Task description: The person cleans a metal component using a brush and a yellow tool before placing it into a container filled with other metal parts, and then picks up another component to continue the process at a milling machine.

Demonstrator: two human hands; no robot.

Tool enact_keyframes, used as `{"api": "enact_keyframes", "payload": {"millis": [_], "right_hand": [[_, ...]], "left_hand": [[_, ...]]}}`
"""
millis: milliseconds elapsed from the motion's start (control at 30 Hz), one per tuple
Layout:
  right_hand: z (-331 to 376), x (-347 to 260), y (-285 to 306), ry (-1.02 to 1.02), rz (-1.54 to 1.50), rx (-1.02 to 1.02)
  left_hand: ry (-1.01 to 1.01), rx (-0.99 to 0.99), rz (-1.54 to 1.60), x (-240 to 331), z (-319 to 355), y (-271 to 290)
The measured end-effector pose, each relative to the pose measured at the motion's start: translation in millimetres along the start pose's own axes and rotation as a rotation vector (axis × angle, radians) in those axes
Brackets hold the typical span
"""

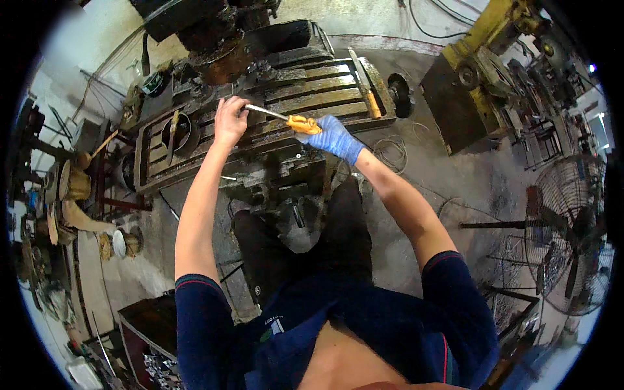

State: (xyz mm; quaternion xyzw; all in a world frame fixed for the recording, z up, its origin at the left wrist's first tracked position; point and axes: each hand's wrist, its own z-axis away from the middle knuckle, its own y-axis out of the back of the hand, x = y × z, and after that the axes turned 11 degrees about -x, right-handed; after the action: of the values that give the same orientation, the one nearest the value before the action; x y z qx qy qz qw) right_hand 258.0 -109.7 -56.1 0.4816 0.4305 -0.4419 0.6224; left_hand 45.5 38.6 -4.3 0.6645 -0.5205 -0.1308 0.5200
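Note:
My right hand (333, 139), in a blue glove, is closed on a tool with a yellow body (303, 124) and a slim metal shaft (266, 112). The shaft points left to my bare left hand (229, 120), whose fingers are curled together by its tip. Whatever those fingers pinch is too small to make out. Both hands are above the front part of a slotted metal machine table (279, 103). Left of my left hand, a round pan (187, 132) sits on the table with a brush (173, 133) lying across it.
A file with a wooden handle (372, 104) lies at the table's right end. Dark machinery (218, 55) rises behind the table. On the right stand a yellow machine (448, 91) and a large caged fan (569, 234). Cables (390, 153) coil on the floor.

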Motion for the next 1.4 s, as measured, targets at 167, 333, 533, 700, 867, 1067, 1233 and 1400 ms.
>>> {"api": "enact_keyframes", "payload": {"millis": [167, 333, 533, 700, 867, 1067, 1233, 1400], "right_hand": [[4, 33, -18, 0.007, -0.040, 0.074], [31, 0, -32, -0.284, 0.500, 0.234], [69, 11, -33, -0.110, 0.444, 0.344], [113, 8, -29, -0.192, 0.267, 0.364], [156, 47, -14, -0.184, 0.018, 0.390], [209, 93, 8, -0.212, -0.120, 0.503], [251, 85, 21, -0.192, -0.111, 0.521], [262, 58, 23, -0.142, -0.209, 0.632]], "left_hand": [[-0.018, -0.039, -0.087, 2, 10, 6], [-0.069, -0.017, -0.160, 4, 13, 5], [0.016, 0.023, -0.206, 6, 21, 7], [0.200, -0.079, -0.346, 7, 23, 9], [0.155, -0.073, -0.354, -1, 17, 3], [0.235, -0.047, -0.329, -12, -6, -3], [0.277, 0.022, -0.353, -27, -21, -11], [0.340, 0.004, -0.354, -21, -22, -8]]}}
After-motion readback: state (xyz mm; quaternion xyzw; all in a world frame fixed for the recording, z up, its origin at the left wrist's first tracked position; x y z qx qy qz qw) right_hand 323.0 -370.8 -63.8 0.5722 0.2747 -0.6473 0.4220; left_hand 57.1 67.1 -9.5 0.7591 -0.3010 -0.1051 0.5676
